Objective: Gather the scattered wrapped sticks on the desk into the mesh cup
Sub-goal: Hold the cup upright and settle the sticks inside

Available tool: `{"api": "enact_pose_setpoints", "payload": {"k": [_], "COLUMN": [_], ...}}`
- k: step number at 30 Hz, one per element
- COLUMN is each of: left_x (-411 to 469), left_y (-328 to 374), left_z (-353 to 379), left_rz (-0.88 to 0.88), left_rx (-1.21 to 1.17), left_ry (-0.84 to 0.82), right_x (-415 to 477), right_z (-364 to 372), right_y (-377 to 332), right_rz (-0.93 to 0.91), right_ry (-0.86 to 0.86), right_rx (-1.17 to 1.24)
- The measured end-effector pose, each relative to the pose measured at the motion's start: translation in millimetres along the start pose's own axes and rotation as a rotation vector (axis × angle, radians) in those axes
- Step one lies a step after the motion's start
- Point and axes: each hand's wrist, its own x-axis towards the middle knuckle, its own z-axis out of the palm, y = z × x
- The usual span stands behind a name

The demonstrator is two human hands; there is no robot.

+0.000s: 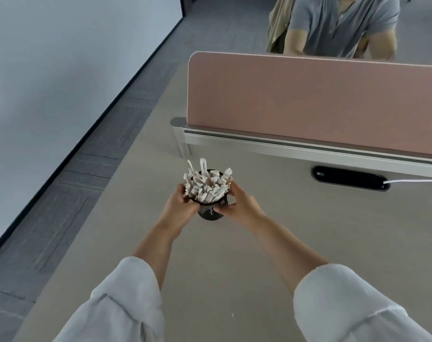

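Left hand (179,206) and right hand (242,206) cupped inward, forearms extended

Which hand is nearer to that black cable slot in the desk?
Right. The right hand holds the mesh cup on the side facing the cable slot; the left hand grips the far side.

Both hands clasp the black mesh cup (210,210) on the table (259,255): the left hand (180,206) wraps its left side and the right hand (242,206) its right, fingers (221,210) pressed to the mesh. White wrapped sticks (206,183) stand packed in the cup, fanning out above the fingers. Beyond the fingers rises a pink divider (308,99), with a dark cable slot (350,178) to their right.
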Motion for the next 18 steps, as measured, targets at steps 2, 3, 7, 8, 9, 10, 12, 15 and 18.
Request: {"api": "enact_pose_setpoints", "payload": {"k": [2, 3, 7, 8, 9, 10, 12, 15, 18], "left_x": [23.1, 33.3, 66.8, 74.1, 80.7, 85.4, 91.4, 96.0, 95.7], "left_y": [-0.6, -1.5, -1.4, -1.1, -1.8, -1.2, 2.0, 3.3, 4.2], "left_z": [-17.6, -24.6, -46.6, -50.8, -54.2, -56.2, -57.6, -58.4, -59.5], "left_rz": [0.007, 0.015, 0.046, 0.052, 0.058, 0.057, 0.052, 0.074, 0.05], "left_rx": [0.058, 0.089, 0.124, 0.126, 0.125, 0.118, 0.086, 0.039, 0.007], "left_ry": [0.036, 0.053, 0.07, 0.061, 0.045, 0.033, 0.012, -0.021, -0.048], "right_x": [22.4, 32.9, 68.7, 75.6, 81.5, 85.4, 92.6, 98.3, 97.3], "right_z": [13.8, 19.8, 37.5, 40.0, 41.7, 42.8, 45.4, 47.2, 47.5], "right_y": [-9.2, -12.8, -25.5, -28.5, -30.3, -32.3, -34.5, -33.9, -34.3], "right_rz": [0.022, 0.025, 0.046, 0.058, 0.064, 0.074, 0.087, 0.09, 0.119], "right_ry": [0.007, 0.014, 0.041, 0.05, 0.064, 0.072, 0.092, 0.123, 0.115], "right_rx": [0.004, 0.002, 0.011, 0.016, 0.022, 0.022, 0.016, 0.032, 0.02]}}
